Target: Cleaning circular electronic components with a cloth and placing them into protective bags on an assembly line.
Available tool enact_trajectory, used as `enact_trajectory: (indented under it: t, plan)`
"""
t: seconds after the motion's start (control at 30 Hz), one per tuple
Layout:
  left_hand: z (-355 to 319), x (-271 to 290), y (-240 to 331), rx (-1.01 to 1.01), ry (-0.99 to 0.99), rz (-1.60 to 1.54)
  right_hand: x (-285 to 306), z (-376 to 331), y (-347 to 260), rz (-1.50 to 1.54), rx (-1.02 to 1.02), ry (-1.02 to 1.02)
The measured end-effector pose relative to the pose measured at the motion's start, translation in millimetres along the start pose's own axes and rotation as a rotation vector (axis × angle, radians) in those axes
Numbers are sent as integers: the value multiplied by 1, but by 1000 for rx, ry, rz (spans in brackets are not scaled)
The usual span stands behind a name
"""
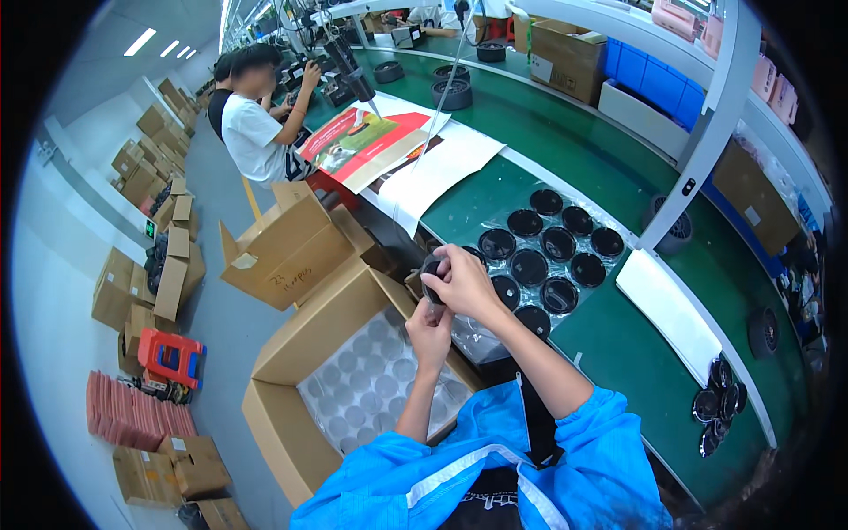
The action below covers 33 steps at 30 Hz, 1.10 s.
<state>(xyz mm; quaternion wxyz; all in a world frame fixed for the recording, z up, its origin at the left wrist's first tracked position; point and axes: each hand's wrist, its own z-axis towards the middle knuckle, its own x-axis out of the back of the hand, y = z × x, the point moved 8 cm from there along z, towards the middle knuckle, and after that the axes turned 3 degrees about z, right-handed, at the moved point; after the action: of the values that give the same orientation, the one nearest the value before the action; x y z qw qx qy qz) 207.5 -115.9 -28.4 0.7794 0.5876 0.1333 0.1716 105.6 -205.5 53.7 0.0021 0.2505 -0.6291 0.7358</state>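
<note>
Both my hands are raised over the right edge of an open cardboard box (291, 433). Pinched in the fingers of my right hand (466, 283) is a glossy black round cap (433, 281), tipped on its edge. My left hand (430, 334) is just below, closed on the cap's lower side, where something clear like thin plastic shows. Inside the box lies a whitish layer (358, 375) marked with rows of round shapes. Right of my hands, several more black round caps (529, 267) sit in rows on clear plastic (477, 340) on the green table.
A smaller loose group of black caps (720, 402) lies at the right by a white sheet (669, 309). Printed posters (371, 141) cover the far table edge, below a hanging tool (349, 71). A metal post (698, 150) rises at right. A co-worker (256, 115) stands far left.
</note>
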Motion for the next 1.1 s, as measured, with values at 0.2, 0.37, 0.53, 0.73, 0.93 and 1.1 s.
enact_trajectory:
  t: [0.2, 0.37, 0.53, 0.73, 0.93, 1.1]
  plan:
    - [0, 4, 17, -112, 51, 293, 12, -28, -27, -120, 276, 349]
    - [-1, -2, 32, -219, 58, 388, 11, -8, 11, 196, -7, 146]
    - [-1, -3, 34, -271, 21, 446, 12, -2, 18, 188, -58, -51]
    - [-2, -3, 33, -246, 0, 471, 22, -2, 2, 148, 105, -95]
    - [1, -2, 43, -221, -12, 555, 36, 12, -29, -94, 110, -187]
    - [5, -6, 45, -248, 13, 596, 27, 6, -57, -36, -22, -314]
